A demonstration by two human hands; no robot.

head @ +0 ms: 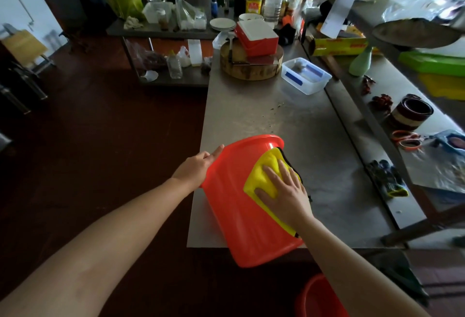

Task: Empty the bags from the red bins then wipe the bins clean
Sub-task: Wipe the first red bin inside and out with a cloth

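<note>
A red bin (pixel 241 216) lies on its side at the near corner of the steel table (pixel 276 120), its mouth pointing away from me and its base hanging over the table's front edge. My left hand (pixel 196 168) holds the bin's left flank near the rim, index finger stretched along it. My right hand (pixel 284 188) lies flat with fingers spread on a yellow cloth (pixel 261 176), pressing it against the bin's upper side. A second red bin (pixel 319 296) stands on the floor below, only partly in view.
Further along the table are a clear plastic box (pixel 305 75), a round wooden chopping block (pixel 251 65) and a red-and-white box (pixel 256 35). Scissors (pixel 407 139), gloves (pixel 387 178) and a tape roll (pixel 412 113) lie on the right ledge. Dark floor on the left.
</note>
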